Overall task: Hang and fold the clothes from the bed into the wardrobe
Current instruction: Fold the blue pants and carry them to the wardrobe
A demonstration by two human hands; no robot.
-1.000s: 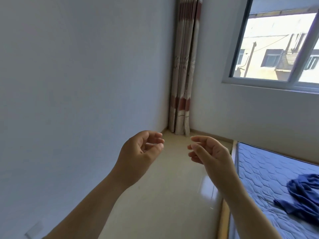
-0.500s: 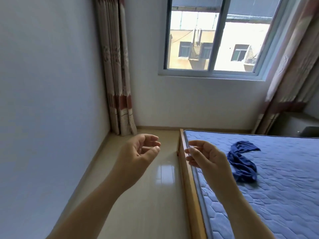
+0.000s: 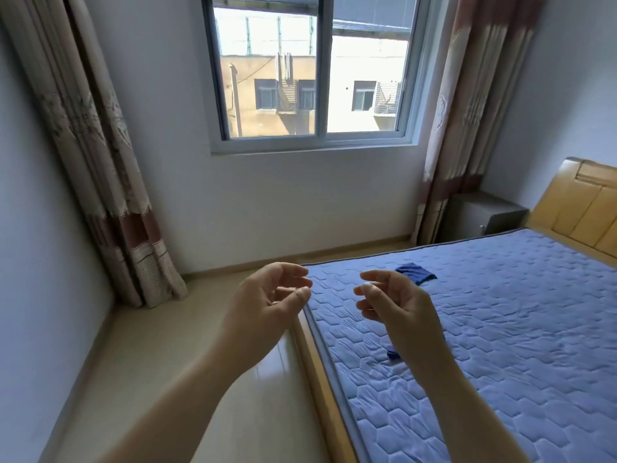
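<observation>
A pale-walled bedroom, with a window (image 3: 317, 75) far beyond the fingers (image 3: 293, 270) and curtains (image 3: 100, 162) at either side. The bed (image 3: 500, 329), a bare blue quilted mattress, spreads beneath and to the right of the right fingers. The left hand (image 3: 267, 302) and right hand (image 3: 397, 302) are raised side by side, palms inward, loosely curled around nothing, probably readying a reach. The dark blue garment (image 3: 415, 274) lies crumpled on the mattress just behind the right fingers, mostly hidden by that hand; it is probably next to be collected. No wardrobe shows. No writing or brand is readable.
</observation>
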